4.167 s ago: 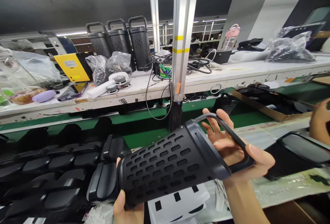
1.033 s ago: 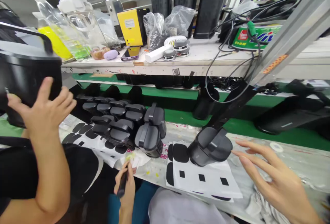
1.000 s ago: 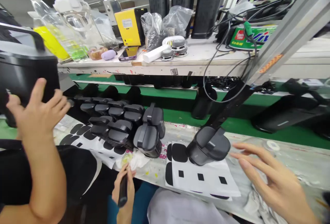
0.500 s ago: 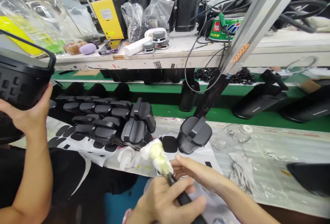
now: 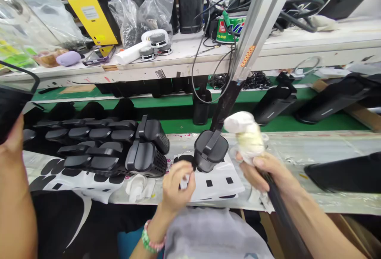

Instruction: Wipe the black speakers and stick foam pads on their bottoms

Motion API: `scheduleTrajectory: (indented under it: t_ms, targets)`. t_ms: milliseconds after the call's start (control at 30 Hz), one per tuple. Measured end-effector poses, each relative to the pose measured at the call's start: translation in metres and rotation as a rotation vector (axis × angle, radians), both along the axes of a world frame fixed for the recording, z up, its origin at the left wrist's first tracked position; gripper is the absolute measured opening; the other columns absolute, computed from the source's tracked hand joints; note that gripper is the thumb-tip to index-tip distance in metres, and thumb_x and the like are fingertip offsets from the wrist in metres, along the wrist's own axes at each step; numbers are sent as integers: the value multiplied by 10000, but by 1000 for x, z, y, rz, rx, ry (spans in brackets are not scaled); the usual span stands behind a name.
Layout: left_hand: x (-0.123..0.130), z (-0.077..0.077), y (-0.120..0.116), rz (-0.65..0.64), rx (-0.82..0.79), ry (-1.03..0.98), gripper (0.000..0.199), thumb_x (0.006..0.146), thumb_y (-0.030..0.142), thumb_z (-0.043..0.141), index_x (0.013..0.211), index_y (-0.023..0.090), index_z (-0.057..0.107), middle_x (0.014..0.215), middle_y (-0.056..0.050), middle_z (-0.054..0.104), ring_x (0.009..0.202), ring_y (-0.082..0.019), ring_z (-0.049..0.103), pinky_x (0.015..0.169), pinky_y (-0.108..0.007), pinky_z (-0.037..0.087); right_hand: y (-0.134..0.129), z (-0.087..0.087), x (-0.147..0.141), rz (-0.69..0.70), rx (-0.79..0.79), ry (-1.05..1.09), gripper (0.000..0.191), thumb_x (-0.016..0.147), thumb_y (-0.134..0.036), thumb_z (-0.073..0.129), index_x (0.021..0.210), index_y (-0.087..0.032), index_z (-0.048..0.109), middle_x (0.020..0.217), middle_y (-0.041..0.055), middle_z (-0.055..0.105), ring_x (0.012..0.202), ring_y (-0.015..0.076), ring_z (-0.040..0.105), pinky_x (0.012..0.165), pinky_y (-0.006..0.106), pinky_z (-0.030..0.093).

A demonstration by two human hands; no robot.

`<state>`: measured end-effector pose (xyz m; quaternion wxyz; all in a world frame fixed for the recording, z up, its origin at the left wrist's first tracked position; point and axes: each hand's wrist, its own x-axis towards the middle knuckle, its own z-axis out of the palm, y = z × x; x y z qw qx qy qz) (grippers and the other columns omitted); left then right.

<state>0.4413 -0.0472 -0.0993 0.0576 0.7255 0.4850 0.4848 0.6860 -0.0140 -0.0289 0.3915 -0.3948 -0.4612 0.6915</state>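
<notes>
My right hand (image 5: pixel 268 171) grips a black-handled tool (image 5: pixel 278 203) whose tip is wrapped in a white, yellow-stained cloth wad (image 5: pixel 245 136), held up to the right of a black speaker (image 5: pixel 210 153) lying on the bench. My left hand (image 5: pixel 177 185), with a green bead bracelet, pinches at the white sticker sheet (image 5: pixel 217 183) beside a black oval pad (image 5: pixel 184 159), just left of that speaker. The sheet carries small black squares.
Several black speakers (image 5: pixel 119 147) lie in rows at the left. A co-worker's arm (image 5: pixel 13 195) at the far left holds another black speaker (image 5: pixel 12 104). An aluminium post (image 5: pixel 256 24) rises behind. The shelf holds a yellow box (image 5: pixel 89 18), bags and cables.
The cloth-tipped tool passed from my left hand to my right, which raised it rightwards. My left hand moved up to the sticker sheet. The view shifted right.
</notes>
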Motion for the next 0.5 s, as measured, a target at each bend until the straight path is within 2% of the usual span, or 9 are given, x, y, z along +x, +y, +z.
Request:
scheduleTrajectory:
  t_ms: [33, 100, 167, 200, 267, 300, 333, 433, 500]
  targets:
    - [6, -4, 11, 17, -71, -2, 261, 855, 269, 612, 1111, 240, 576, 1151, -87, 646, 1050, -179, 654, 848, -296, 577, -2, -3, 9, -87, 89, -96, 343, 801, -504, 612, 896, -174, 611, 434, -53, 460, 388, 114, 393, 413, 251, 356]
    - [24, -14, 31, 34, -280, 13, 713, 720, 389, 763, 1332, 221, 439, 1468, -173, 395, 1340, -309, 443, 1028, -467, 483, -10, -15, 23, -182, 197, -305, 321, 842, -492, 589, 794, -175, 604, 524, -12, 518, 493, 139, 480, 514, 284, 428]
    - [41, -24, 44, 36, -474, 11, 1135, 565, 505, 842, 1470, 208, 225, 1587, -199, 135, 1455, -382, 197, 1119, -560, 354, -21, -28, 29, -223, 218, -504, 353, 871, -510, 552, 816, -168, 619, 648, 34, 601, 604, 170, 558, 598, 303, 478]
    - [47, -28, 47, 30, -535, -7, 1211, 545, 515, 848, 1490, 203, 157, 1596, -199, 102, 1463, -382, 159, 1133, -564, 330, -26, -33, 31, -244, 218, -597, 376, 871, -521, 550, 925, -159, 640, 743, 56, 646, 680, 188, 596, 641, 307, 499]
    - [55, -34, 51, 14, -601, -59, 1157, 598, 471, 828, 1493, 221, 139, 1573, -179, 227, 1443, -350, 256, 1130, -535, 351, -36, -37, 31, -271, 241, -781, 530, 849, -530, 581, 1242, -173, 577, 971, 81, 689, 846, 222, 638, 722, 314, 522]
    - [57, -36, 51, 11, -616, -82, 1100, 627, 443, 815, 1488, 238, 160, 1539, -163, 320, 1409, -333, 340, 1114, -517, 380, -40, -36, 30, -261, 259, -865, 610, 849, -531, 579, 1354, -196, 507, 1019, 73, 693, 864, 224, 645, 733, 314, 527]
    - [57, -38, 51, 10, -623, -100, 1053, 648, 424, 803, 1482, 254, 184, 1498, -146, 399, 1366, -321, 415, 1093, -503, 410, -43, -34, 29, -248, 278, -937, 642, 862, -534, 558, 1411, -215, 460, 987, 56, 704, 803, 213, 649, 702, 306, 530]
    - [56, -39, 51, 25, -623, -116, 1004, 651, 428, 800, 1467, 267, 237, 1432, -127, 493, 1287, -323, 510, 1036, -496, 463, -48, -28, 21, -322, 402, -1058, 580, 918, -517, 465, 1422, -229, 467, 786, 18, 705, 521, 152, 547, 550, 272, 495]
    - [55, -40, 51, 27, -615, -116, 998, 645, 433, 802, 1460, 256, 256, 1422, -129, 505, 1274, -324, 523, 1021, -490, 476, -48, -28, 16, -402, 537, -1076, 534, 937, -487, 438, 1382, -203, 519, 793, 44, 710, 507, 151, 536, 542, 272, 484]
